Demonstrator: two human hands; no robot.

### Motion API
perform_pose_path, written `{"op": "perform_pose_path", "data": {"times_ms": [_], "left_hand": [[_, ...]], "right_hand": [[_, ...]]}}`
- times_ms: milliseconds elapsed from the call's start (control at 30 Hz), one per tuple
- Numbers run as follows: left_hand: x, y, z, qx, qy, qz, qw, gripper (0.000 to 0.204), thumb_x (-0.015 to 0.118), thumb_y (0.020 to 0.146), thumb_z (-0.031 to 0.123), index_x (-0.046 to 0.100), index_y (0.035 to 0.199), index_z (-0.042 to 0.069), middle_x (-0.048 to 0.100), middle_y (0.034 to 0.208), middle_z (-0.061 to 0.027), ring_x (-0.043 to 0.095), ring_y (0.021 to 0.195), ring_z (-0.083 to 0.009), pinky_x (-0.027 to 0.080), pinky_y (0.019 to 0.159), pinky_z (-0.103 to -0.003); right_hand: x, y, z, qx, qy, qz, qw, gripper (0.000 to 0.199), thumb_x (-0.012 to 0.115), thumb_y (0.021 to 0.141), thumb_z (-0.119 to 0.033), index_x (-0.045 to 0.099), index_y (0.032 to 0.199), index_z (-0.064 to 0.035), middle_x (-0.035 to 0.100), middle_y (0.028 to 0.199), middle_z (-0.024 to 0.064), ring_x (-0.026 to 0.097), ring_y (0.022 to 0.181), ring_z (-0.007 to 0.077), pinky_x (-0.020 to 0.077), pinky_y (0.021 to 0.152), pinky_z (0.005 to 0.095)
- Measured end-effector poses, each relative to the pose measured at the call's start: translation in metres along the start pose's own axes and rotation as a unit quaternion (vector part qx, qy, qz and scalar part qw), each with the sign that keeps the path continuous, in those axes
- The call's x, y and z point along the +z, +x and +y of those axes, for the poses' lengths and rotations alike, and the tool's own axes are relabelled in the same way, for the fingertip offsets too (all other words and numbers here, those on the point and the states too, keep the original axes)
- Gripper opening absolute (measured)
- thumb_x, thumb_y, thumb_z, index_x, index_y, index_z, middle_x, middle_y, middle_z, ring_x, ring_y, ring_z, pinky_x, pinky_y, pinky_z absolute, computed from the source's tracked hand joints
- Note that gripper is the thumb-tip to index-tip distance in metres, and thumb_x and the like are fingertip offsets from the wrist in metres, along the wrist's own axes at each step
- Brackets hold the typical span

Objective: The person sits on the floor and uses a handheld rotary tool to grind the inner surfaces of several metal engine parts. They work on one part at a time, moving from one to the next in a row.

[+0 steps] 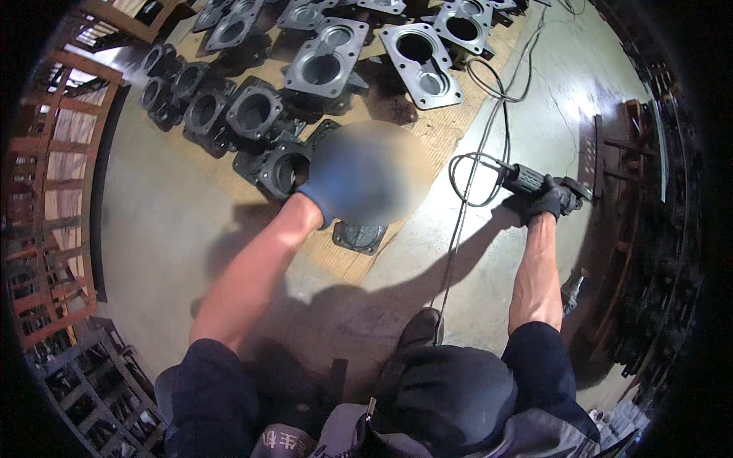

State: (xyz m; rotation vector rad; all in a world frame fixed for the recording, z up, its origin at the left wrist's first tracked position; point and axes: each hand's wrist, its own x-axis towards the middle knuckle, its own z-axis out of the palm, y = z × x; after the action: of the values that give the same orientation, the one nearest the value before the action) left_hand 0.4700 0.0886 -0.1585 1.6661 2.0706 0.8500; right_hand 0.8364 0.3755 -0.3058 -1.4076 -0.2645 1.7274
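Observation:
My left hand (319,200), in a blue glove, reaches forward to the near edge of a group of dark castings; a blurred patch covers its fingers, so its grip is hidden. A dark flanged casting (359,237) shows just below the patch, and another round-holed casting (281,169) lies at the hand's left. My right hand (547,203), in a black glove, is closed around the body of an angle grinder (525,179), held low over the floor at the right. The grinder's cable (475,164) loops between the two hands.
Several dark flanged castings (252,111) and grey two-hole plates (328,59) lie on a board on the floor ahead. Rusty racks (61,191) stand at the left, dark metal shelving (634,153) at the right. A second small tool (573,290) lies by my right elbow.

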Motion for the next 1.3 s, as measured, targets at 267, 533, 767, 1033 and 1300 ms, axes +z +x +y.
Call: {"op": "perform_pose_path", "data": {"times_ms": [267,533,767,1033,1300], "left_hand": [[0.044,-0.052,0.064,0.058,-0.179,0.214,0.959,0.026,0.070,0.082,0.015,0.066,0.105,0.004,0.070,0.097,-0.0169,0.068,0.090,-0.0332,0.054,0.081,-0.042],[0.138,-0.060,0.176,0.000,-0.336,0.012,0.942,0.061,0.072,0.081,0.031,0.051,0.126,-0.004,0.064,0.101,-0.0271,0.065,0.090,-0.0421,0.052,0.079,-0.046],[0.166,-0.065,0.193,-0.106,-0.356,-0.060,0.926,0.071,0.074,0.081,0.038,0.045,0.130,-0.005,0.064,0.105,-0.0286,0.065,0.094,-0.0431,0.050,0.080,-0.047],[0.094,-0.051,0.197,-0.118,-0.704,-0.163,0.681,0.044,0.075,0.083,0.028,0.051,0.108,0.002,0.052,0.077,-0.0006,0.055,0.064,-0.0096,0.045,0.056,-0.027],[0.103,-0.034,0.203,-0.086,-0.536,0.018,0.840,0.026,0.072,0.073,0.013,0.052,0.085,0.002,0.053,0.062,-0.0065,0.054,0.057,-0.0153,0.045,0.052,-0.034]], "right_hand": [[-0.128,-0.026,-0.044,-0.223,-0.327,-0.436,0.809,0.043,0.057,0.094,-0.034,0.053,0.125,-0.0035,0.062,0.114,0.0113,0.059,0.102,0.0277,0.0517,0.091,0.0436],[-0.160,-0.107,0.004,0.005,-0.059,-0.331,0.942,0.065,0.047,0.099,-0.050,0.046,0.135,0.0032,0.056,0.130,0.0192,0.057,0.113,0.0319,0.0445,0.100,0.0437],[-0.080,-0.195,0.008,-0.179,-0.233,-0.307,0.905,0.051,0.057,0.098,-0.033,0.051,0.134,0.0010,0.060,0.126,0.0140,0.059,0.113,0.0259,0.0440,0.102,0.0405],[0.096,-0.302,-0.017,-0.152,-0.115,-0.356,0.915,0.060,0.046,0.100,-0.049,0.048,0.137,-0.0022,0.067,0.107,0.0145,0.066,0.077,0.0197,0.0568,0.072,0.0324],[0.119,-0.287,-0.030,-0.167,-0.306,-0.421,0.837,0.054,0.057,0.097,-0.045,0.055,0.130,-0.0021,0.067,0.106,0.0115,0.065,0.083,0.0209,0.0539,0.073,0.0332]]}}
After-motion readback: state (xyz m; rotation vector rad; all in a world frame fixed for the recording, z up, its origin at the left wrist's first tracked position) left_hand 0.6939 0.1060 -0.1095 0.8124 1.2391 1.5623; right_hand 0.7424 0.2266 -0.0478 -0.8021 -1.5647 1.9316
